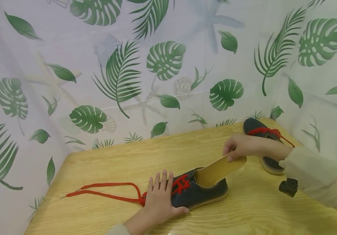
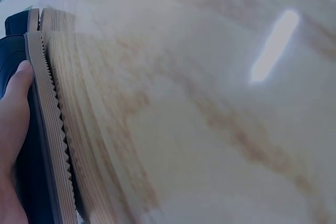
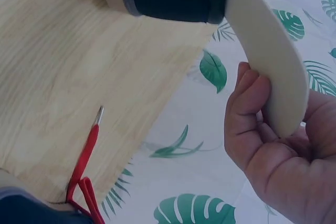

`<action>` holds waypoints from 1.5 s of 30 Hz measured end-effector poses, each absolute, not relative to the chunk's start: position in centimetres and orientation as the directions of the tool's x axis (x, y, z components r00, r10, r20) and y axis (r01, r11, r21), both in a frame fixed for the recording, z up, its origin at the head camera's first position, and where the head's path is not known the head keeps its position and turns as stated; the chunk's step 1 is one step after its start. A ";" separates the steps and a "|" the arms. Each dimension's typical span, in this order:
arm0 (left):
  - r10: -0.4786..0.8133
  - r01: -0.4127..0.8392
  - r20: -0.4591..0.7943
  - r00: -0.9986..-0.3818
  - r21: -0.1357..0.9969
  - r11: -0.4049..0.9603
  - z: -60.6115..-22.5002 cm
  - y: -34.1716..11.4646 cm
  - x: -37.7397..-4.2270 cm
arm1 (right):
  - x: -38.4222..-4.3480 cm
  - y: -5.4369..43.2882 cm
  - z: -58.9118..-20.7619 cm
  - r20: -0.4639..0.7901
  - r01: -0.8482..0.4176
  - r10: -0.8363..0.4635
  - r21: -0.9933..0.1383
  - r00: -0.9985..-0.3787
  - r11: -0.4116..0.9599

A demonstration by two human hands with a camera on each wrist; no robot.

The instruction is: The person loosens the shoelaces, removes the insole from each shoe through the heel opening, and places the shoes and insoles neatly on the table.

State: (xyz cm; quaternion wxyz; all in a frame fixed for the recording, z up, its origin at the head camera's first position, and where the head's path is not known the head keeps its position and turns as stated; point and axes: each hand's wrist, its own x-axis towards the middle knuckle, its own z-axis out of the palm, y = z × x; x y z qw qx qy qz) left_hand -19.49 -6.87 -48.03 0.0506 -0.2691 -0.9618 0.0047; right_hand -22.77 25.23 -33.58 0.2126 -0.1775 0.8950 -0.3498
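A navy canvas shoe with red laces lies on the table, toe to the left, its laces trailing off past the toe. Over its toe rests my left hand, fingers straight and spread, thumb along the near side. The left wrist view has the thumb against the shoe's upper, above the ridged sole. My right hand pinches the heel end of a tan insole. That insole slants up out of the shoe opening, its front part hidden inside. Its pale underside and my curled right fingers show in the right wrist view.
Behind my right hand, at the far right, stands a second navy shoe with red laces tied. A leaf-print cloth hangs behind the wooden table. A small black device sits beneath my right sleeve.
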 end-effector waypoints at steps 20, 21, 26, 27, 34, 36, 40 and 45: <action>0.527 0.523 0.084 -0.846 -0.062 0.850 -48.0 -6.4 -19.2 | -22.0 28.2 -31.8 -0.335 -0.102 -0.413 -0.660 -0.847 0.745; 0.527 0.523 0.083 -0.846 -0.066 0.850 -48.0 -6.4 -19.2 | -21.9 28.3 -31.6 -0.338 -0.098 -0.408 -0.657 -0.848 0.747; 0.522 0.517 0.070 -0.850 -0.082 0.852 -48.0 -6.5 -19.3 | -21.7 29.2 -31.0 -0.342 -0.094 -0.402 -0.651 -0.850 0.753; 0.519 0.514 0.065 -0.852 -0.084 0.854 -48.0 -6.6 -19.3 | -21.7 29.5 -30.9 -0.343 -0.091 -0.397 -0.648 -0.852 0.756; 0.529 0.523 0.088 -0.844 -0.087 0.848 -47.9 -6.8 -19.5 | -21.2 31.6 -30.9 -0.377 -0.050 -0.382 -0.653 -0.844 0.756; 0.534 0.528 0.098 -0.839 -0.082 0.845 -47.8 -6.8 -19.4 | -21.2 32.3 -31.0 -0.394 -0.033 -0.391 -0.669 -0.832 0.743; 0.538 0.532 0.101 -0.837 -0.082 0.843 -47.7 -6.8 -19.3 | -21.1 33.6 -31.4 -0.409 -0.017 -0.414 -0.694 -0.813 0.720; 0.540 0.534 0.098 -0.836 -0.079 0.842 -47.6 -6.8 -19.3 | -21.1 35.8 -32.3 -0.393 -0.047 -0.484 -0.737 -0.782 0.674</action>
